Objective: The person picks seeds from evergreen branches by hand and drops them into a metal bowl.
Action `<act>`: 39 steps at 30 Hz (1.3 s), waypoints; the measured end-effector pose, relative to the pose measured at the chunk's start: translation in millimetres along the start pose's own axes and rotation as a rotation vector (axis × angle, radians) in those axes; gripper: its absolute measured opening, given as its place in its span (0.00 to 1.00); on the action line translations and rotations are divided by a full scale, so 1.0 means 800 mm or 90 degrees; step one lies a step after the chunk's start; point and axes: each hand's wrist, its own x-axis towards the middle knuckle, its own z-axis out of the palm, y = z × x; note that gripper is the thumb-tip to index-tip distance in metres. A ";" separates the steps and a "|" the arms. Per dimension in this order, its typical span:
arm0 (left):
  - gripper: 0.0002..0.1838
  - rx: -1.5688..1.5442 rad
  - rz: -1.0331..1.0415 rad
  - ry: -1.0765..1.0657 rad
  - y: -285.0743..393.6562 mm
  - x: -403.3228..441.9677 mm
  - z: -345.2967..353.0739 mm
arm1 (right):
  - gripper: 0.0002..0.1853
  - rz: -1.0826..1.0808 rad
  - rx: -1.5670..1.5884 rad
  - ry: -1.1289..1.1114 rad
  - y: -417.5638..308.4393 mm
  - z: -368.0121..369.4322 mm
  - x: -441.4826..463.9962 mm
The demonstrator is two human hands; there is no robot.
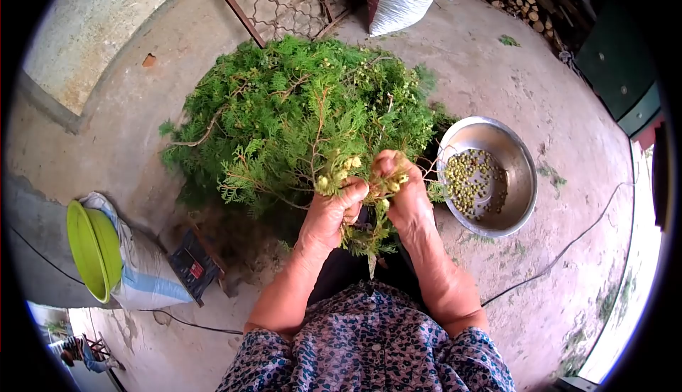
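Note:
A big heap of green conifer branches (263,108) with flat, feathery foliage lies on the floor in front of me. My left hand (332,214) is closed around a leafy sprig (320,143) that bears pale yellow-green seed cones (337,175). Close beside it, my right hand (406,196) has its fingers bent tightly over part of the foliage and some cones. More greenery hangs below, between the two hands. To the right stands a metal basin (522,157), with many small round green cones (469,179) at its bottom.
At the left are a lime-green plastic basin (92,250), a white-and-blue sack (145,271) and a dark box (192,264). A filled white sack (401,1) and stacked firewood (529,8) stand at the back. A cable (568,246) crosses the concrete floor on the right.

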 end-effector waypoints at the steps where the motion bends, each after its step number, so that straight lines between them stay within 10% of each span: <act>1: 0.09 0.017 0.012 0.010 0.001 -0.005 0.005 | 0.05 0.028 0.067 0.022 -0.002 -0.016 0.012; 30: 0.09 -0.026 0.095 0.134 -0.014 -0.002 0.017 | 0.03 -0.015 -0.058 0.115 -0.004 0.016 -0.002; 31: 0.09 -0.028 0.103 0.128 -0.015 -0.004 0.010 | 0.07 -0.243 -0.237 0.115 0.009 0.009 0.012; 39: 0.09 -0.163 0.080 0.106 -0.010 0.004 -0.010 | 0.05 0.052 0.075 -0.055 -0.018 -0.029 0.004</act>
